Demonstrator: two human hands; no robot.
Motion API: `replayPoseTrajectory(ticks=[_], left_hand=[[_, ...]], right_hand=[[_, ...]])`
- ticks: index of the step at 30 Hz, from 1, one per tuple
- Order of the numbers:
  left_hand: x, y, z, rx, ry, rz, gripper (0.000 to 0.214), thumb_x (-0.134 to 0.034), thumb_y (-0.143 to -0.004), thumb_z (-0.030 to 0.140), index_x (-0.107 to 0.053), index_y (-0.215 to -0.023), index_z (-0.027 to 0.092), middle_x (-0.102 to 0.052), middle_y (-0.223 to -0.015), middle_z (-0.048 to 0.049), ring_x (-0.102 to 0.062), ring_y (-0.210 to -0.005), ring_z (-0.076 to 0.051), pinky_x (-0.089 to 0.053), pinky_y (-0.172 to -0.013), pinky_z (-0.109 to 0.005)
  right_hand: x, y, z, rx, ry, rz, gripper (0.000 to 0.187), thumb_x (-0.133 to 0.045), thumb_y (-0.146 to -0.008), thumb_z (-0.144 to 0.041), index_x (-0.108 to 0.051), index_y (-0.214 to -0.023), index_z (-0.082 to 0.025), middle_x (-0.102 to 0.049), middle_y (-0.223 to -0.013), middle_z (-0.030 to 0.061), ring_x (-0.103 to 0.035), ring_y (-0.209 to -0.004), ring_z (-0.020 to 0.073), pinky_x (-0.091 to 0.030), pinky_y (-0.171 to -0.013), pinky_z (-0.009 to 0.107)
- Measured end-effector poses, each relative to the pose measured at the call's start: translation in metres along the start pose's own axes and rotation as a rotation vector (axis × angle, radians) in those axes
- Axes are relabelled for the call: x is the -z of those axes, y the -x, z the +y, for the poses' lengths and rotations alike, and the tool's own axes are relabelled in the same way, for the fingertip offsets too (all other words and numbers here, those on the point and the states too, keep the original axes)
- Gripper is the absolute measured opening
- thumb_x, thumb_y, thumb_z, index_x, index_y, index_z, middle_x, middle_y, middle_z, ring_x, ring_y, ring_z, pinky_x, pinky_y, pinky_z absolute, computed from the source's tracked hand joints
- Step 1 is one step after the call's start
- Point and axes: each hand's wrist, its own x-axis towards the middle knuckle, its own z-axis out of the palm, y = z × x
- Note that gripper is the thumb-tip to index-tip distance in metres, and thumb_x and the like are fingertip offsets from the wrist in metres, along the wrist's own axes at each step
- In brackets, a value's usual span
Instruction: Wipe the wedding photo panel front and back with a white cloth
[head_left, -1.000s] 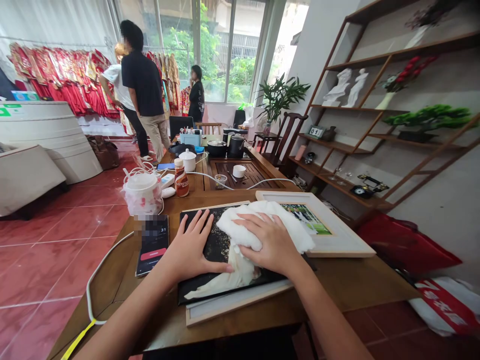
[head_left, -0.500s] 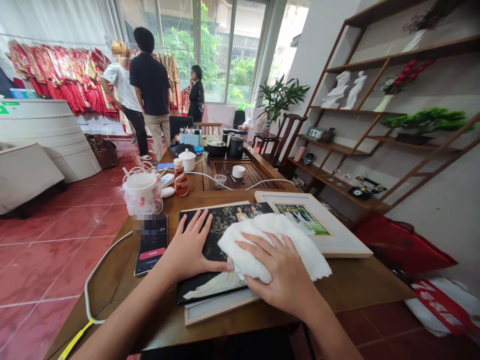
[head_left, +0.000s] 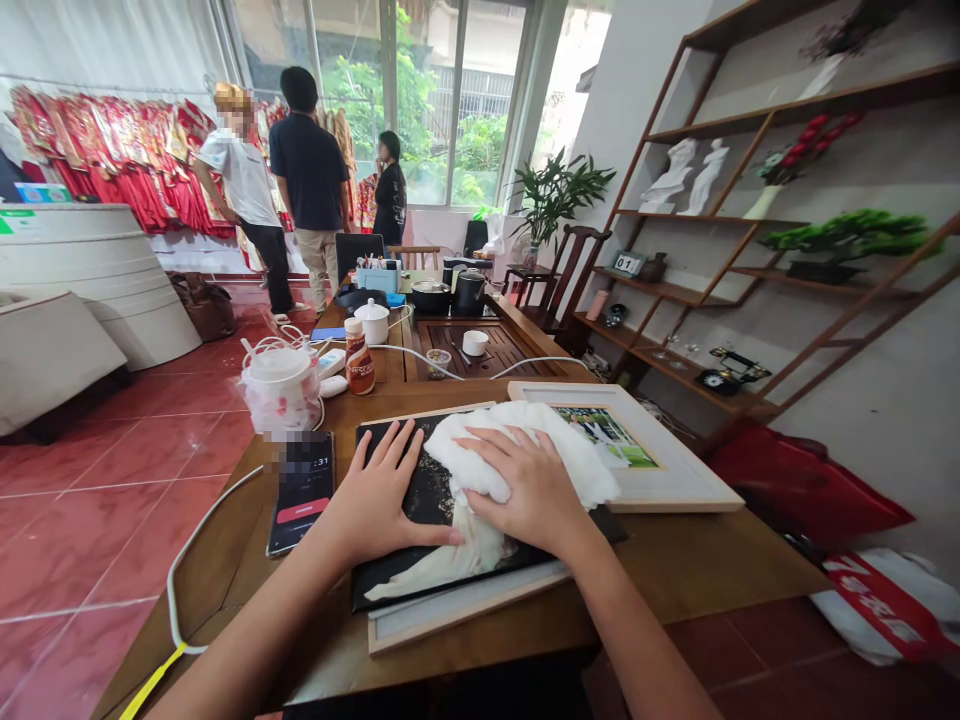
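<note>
A dark framed photo [head_left: 420, 580] lies flat on the wooden table [head_left: 697, 565] in front of me. My left hand [head_left: 379, 500] rests flat on its left part, fingers spread. My right hand [head_left: 529, 485] presses a white cloth [head_left: 517, 445] onto the photo's upper right area, fingers spread over the cloth. A second, white-framed photo [head_left: 660, 475] lies just to the right, partly under the cloth's edge.
A phone [head_left: 300, 490] with a lit screen lies left of the photo, beside a white cable [head_left: 199, 540]. Behind are a bagged white pot [head_left: 281, 385], a bottle [head_left: 360, 365] and a tea tray [head_left: 472, 345]. Three people stand far back by a clothes rack. Shelves [head_left: 750, 220] line the right wall.
My right hand slid the cloth toward me and to the right half a second ago, then back up and left over the photo. My left hand stayed put. The people at the back shifted.
</note>
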Motion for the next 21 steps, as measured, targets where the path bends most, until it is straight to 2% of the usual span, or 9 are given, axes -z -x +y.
replayPoseTrajectory(ticks=[8,12,15,21], left_hand=[[-0.002,0.000,0.001,0.001,-0.022,0.029,0.111,-0.045,-0.070,0.083,-0.020,-0.151,0.012,-0.022,-0.156,-0.0160,-0.014,-0.144,-0.035,-0.011,-0.114,-0.057],[-0.003,-0.001,0.000,0.001,-0.029,0.015,0.110,-0.044,-0.072,0.082,-0.019,-0.151,0.010,-0.019,-0.156,-0.0161,-0.013,-0.144,-0.036,-0.011,-0.113,-0.058],[-0.003,-0.001,-0.001,-0.008,-0.021,0.005,0.112,-0.042,-0.071,0.085,-0.018,-0.151,0.010,-0.017,-0.157,-0.0154,-0.011,-0.144,-0.035,-0.010,-0.114,-0.058],[-0.003,-0.001,-0.001,-0.015,-0.005,0.015,0.118,-0.041,-0.066,0.089,-0.016,-0.152,0.012,-0.018,-0.157,-0.0148,-0.011,-0.144,-0.035,-0.009,-0.114,-0.057]], right_hand=[[0.006,0.038,-0.016,-0.023,-0.017,-0.010,0.050,-0.056,-0.081,-0.040,-0.051,-0.131,-0.036,-0.052,-0.138,-0.0024,-0.044,-0.120,0.0303,-0.026,-0.097,0.050],[0.009,0.049,-0.019,-0.033,-0.022,-0.015,0.051,-0.056,-0.081,-0.040,-0.049,-0.132,-0.038,-0.051,-0.138,-0.0053,-0.043,-0.120,0.0301,-0.025,-0.098,0.050],[0.009,0.041,-0.016,-0.030,-0.028,-0.029,0.050,-0.056,-0.080,-0.039,-0.051,-0.130,-0.038,-0.052,-0.137,-0.0054,-0.044,-0.118,0.0293,-0.026,-0.097,0.049],[0.002,0.010,-0.002,-0.017,-0.011,-0.011,0.047,-0.056,-0.081,-0.042,-0.053,-0.128,-0.034,-0.052,-0.137,-0.0032,-0.046,-0.118,0.0280,-0.029,-0.096,0.047]])
